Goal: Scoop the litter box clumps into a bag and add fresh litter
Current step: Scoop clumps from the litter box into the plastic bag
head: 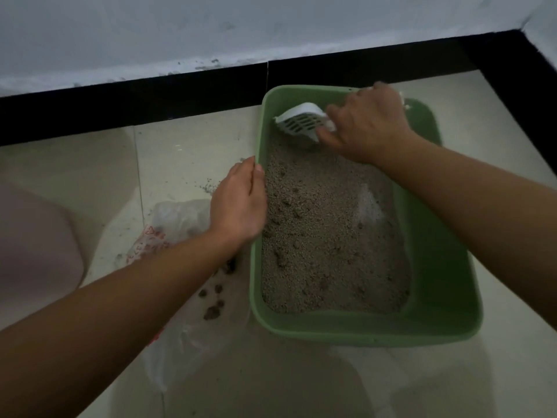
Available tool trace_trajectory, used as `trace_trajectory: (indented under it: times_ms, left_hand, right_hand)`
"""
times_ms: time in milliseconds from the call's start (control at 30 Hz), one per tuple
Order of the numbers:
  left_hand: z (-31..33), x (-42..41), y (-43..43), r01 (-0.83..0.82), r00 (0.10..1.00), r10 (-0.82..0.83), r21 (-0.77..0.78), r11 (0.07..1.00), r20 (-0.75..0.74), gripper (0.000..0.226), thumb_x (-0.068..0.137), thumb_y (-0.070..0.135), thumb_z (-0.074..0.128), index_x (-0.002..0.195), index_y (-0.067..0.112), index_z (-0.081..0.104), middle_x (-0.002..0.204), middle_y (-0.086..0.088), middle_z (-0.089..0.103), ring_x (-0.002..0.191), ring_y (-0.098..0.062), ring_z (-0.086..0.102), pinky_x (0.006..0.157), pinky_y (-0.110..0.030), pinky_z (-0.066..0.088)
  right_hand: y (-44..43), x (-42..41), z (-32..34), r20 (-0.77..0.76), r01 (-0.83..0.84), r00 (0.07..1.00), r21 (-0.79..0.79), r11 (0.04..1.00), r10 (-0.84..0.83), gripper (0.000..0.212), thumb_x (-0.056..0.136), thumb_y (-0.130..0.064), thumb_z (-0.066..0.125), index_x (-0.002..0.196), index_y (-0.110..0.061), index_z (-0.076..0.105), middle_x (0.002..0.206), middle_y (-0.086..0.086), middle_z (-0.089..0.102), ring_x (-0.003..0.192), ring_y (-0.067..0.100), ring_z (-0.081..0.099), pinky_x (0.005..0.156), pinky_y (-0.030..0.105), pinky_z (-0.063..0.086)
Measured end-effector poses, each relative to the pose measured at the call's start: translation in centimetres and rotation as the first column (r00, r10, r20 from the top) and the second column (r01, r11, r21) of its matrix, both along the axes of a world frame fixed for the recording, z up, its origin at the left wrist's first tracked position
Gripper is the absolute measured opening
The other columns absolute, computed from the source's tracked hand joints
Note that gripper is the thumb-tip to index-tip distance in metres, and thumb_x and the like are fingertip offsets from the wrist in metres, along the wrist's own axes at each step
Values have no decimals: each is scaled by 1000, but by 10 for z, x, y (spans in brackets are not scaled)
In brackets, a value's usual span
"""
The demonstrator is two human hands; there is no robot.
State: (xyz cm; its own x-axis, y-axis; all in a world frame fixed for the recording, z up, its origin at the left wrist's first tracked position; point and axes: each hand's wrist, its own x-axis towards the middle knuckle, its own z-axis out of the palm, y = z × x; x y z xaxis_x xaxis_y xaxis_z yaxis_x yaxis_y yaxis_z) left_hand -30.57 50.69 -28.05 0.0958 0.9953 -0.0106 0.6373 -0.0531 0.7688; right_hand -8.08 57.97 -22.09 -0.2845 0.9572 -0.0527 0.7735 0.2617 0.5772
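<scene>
A green litter box [440,297] stands on the tiled floor, filled with grey-brown litter [325,230] that holds several darker clumps. My right hand [367,125] grips the handle of a white slotted scoop [301,120], whose head sits at the box's far left corner just above the litter. My left hand [238,203] rests on the box's left rim, fingers lying along the edge. A clear plastic bag [180,224] with red print lies on the floor left of the box, with several dark clumps [214,300] in it, partly hidden under my left forearm.
A white wall with a black skirting strip [150,104] runs behind the box and turns a corner at the far right. Loose litter grains [211,185] are scattered on the pale tiles. A pale pink rounded shape [33,242] sits at the left edge.
</scene>
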Motion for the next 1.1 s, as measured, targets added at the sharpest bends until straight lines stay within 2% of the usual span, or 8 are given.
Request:
trace_trajectory:
  times_ms: [200, 333, 500, 600, 700, 900, 1033, 1100]
  left_hand:
    - [-5, 0, 2, 4, 998, -4, 9, 1000, 64, 32, 107, 31, 33, 102, 10, 57, 83, 2, 51, 74, -14, 46, 68, -30, 36]
    - [-5, -2, 1, 15, 996, -14, -9, 1000, 87, 33, 107, 31, 32, 102, 11, 58, 85, 2, 53, 75, -14, 47, 68, -30, 35]
    - [-4, -3, 1, 27, 998, -26, -2, 1000, 49, 33, 106, 31, 32, 101, 11, 57, 85, 0, 54, 74, -16, 49, 67, -31, 36]
    - [-3, -4, 2, 25, 1000, -25, 11, 1000, -3, 32, 107, 30, 31, 98, 11, 56, 83, -1, 55, 73, -18, 50, 66, -31, 35]
    - [-3, -4, 2, 24, 999, -24, 15, 1000, -35, 32, 106, 30, 31, 96, 11, 55, 80, -1, 54, 70, -18, 50, 64, -30, 34]
    - [2, -4, 1, 31, 997, -32, -11, 999, -65, 32, 107, 31, 30, 97, 11, 53, 74, -4, 56, 63, -16, 49, 58, -32, 34]
    - [5, -4, 1, 35, 990, -35, -1, 999, -135, 28, 107, 31, 28, 96, 17, 50, 70, 2, 53, 59, -10, 48, 50, -28, 30]
    - [5, -4, 2, 44, 986, -42, 7, 999, -158, 28, 107, 32, 28, 95, 17, 48, 69, 3, 52, 59, -11, 48, 51, -29, 29]
  right_hand:
    - [-11, 9, -8, -121, -27, 993, -101, 994, 14, 70, 98, -62, 7, 116, -24, 63, 53, -3, 46, 41, 11, 40, 47, 18, 25]
    - [-54, 8, -13, -257, 8, 964, -230, 973, -69, 65, 97, -64, 9, 109, -31, 64, 50, -7, 42, 39, 9, 38, 45, 18, 27]
    - [-93, 9, -16, -343, 65, 927, -255, 965, -153, 63, 96, -66, 7, 110, -35, 60, 56, -7, 53, 46, 9, 52, 46, 20, 35]
    - [-104, 11, -5, -327, 182, 910, -242, 953, -257, 74, 92, -72, -5, 107, -32, 55, 61, -6, 56, 49, 11, 55, 49, 21, 43]
    - [-123, 11, 20, -297, 270, 894, -239, 933, -335, 81, 88, -75, -5, 127, -25, 44, 63, -3, 55, 53, 14, 54, 52, 24, 43]
    - [-169, 7, 63, -195, 339, 895, -289, 895, -402, 74, 91, -71, 2, 145, -29, 31, 68, -5, 52, 57, 12, 51, 55, 28, 41]
    - [-198, -2, 78, -211, 350, 868, -384, 854, -450, 71, 92, -70, 5, 143, -30, 32, 72, -6, 52, 67, 17, 57, 66, 34, 53]
    - [-209, -8, 81, -199, 335, 861, -473, 815, -469, 61, 96, -66, 14, 138, -27, 33, 84, -1, 60, 72, 18, 57, 70, 35, 53]
